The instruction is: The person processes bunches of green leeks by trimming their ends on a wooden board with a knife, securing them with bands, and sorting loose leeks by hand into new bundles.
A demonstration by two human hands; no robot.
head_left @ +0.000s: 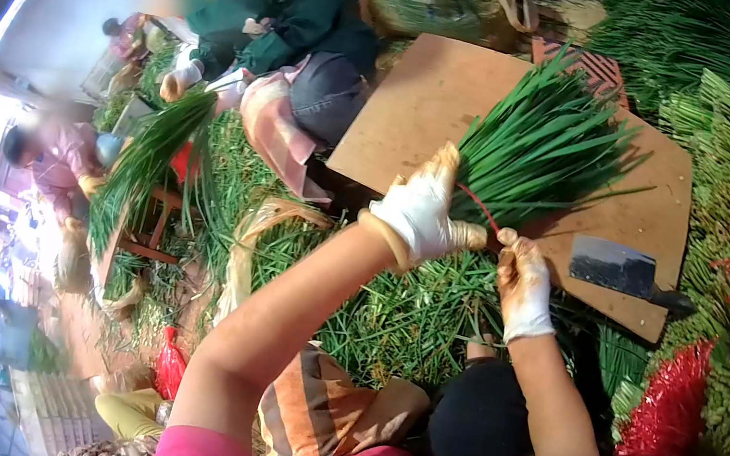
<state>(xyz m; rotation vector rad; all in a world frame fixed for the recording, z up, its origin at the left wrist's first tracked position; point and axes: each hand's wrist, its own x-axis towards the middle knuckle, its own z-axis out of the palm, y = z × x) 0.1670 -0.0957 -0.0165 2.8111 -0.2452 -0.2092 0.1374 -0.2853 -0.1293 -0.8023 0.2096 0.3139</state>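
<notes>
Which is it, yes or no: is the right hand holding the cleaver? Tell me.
No, the cleaver lies on the wooden board, while the right hand pinches the red tie.

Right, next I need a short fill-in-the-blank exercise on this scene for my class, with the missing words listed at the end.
1. The left hand and the right hand wear gloves coloured mainly ____.
2. The thin strip running from the long-leaved green bunch to the right hand is coloured ____.
3. Of these two hands, the ____ one is nearer the dark, rectangular-bladed cleaver.

Missing words: white; red; right.
</notes>
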